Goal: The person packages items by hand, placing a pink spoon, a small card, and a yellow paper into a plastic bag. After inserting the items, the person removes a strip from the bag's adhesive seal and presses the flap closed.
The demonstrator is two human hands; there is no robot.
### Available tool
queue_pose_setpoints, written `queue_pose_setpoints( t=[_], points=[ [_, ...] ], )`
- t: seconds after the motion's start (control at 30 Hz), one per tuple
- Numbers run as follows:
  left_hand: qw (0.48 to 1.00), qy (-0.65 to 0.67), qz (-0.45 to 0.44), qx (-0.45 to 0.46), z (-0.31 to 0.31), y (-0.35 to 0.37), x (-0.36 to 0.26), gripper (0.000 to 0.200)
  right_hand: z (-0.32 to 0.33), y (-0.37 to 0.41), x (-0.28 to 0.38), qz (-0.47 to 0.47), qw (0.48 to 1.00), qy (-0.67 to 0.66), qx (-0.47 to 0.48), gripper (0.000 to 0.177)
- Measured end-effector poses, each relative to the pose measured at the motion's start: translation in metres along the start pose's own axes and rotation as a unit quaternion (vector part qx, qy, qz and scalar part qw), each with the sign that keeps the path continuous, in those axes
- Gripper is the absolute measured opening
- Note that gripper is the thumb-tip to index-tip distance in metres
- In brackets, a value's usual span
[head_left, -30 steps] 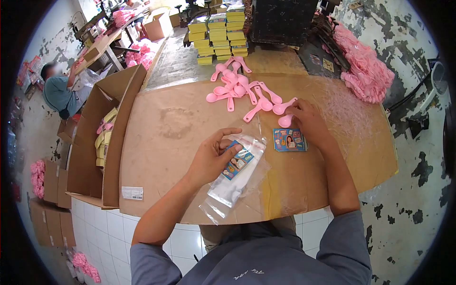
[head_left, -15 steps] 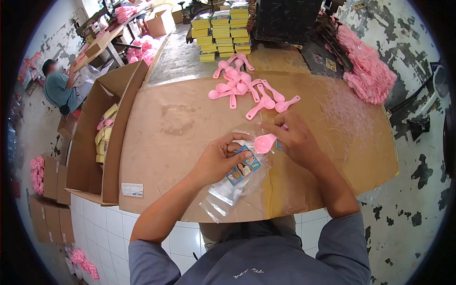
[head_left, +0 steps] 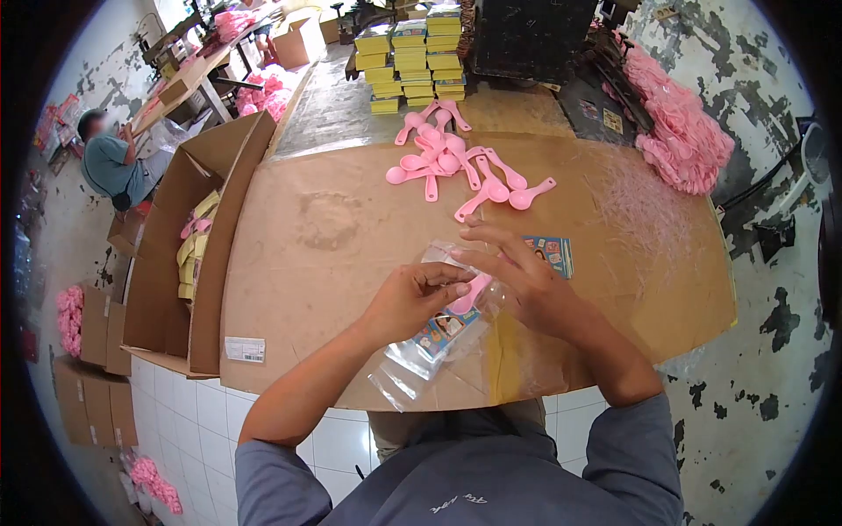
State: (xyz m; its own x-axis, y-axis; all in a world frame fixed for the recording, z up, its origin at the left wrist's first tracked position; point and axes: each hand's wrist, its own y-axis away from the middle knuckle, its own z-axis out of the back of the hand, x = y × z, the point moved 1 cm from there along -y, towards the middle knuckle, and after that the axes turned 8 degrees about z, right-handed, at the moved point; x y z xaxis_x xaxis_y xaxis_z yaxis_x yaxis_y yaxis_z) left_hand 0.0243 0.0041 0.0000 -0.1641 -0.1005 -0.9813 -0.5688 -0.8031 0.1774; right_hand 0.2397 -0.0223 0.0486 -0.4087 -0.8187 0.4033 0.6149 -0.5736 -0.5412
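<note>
A clear plastic bag lies slanted near the table's front, with a blue printed card in it. My left hand is closed, thumb and fingers pinching the bag by its upper part. A pink measuring spoon lies over the upper part of the card, its bowl toward me and close to my left thumb. Over the spoon's handle is my right hand, fingers reaching left across the bag's mouth; a bit of pink shows between them. Just beyond that hand sits a small stack of printed cards.
Loose pink measuring spoons lie heaped farther back. Behind them stand yellow-edged card stacks. An open carton with packed pieces borders the table's left side. Plastic scraps and a pink pile are at right. A person sits far left.
My right hand has moved left with the spoon, which now lies over the card at the bag. My left hand has shifted slightly, and the card stack behind my right hand has come into view.
</note>
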Motion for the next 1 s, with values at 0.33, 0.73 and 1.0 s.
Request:
queue_pose_setpoints(
  t=[0.33,0.73,1.0],
  points=[
    [0.983,0.159,0.034,0.083,0.007,0.003,-0.005,0.028,0.012,0.002,-0.022,-0.064,0.933,-0.337,-0.104,0.06],
    [0.983,0.132,-0.126,0.033,0.001,0.009,-0.017,0.044,0.061,-0.042,0.043,0.091,0.996,0.026,0.0,0.015],
    [0.977,-0.061,-0.203,0.006,-0.003,0.028,-0.033,0.059,0.062,-0.044,0.049,-0.006,0.999,0.048,-0.016,0.012]
  ],
)
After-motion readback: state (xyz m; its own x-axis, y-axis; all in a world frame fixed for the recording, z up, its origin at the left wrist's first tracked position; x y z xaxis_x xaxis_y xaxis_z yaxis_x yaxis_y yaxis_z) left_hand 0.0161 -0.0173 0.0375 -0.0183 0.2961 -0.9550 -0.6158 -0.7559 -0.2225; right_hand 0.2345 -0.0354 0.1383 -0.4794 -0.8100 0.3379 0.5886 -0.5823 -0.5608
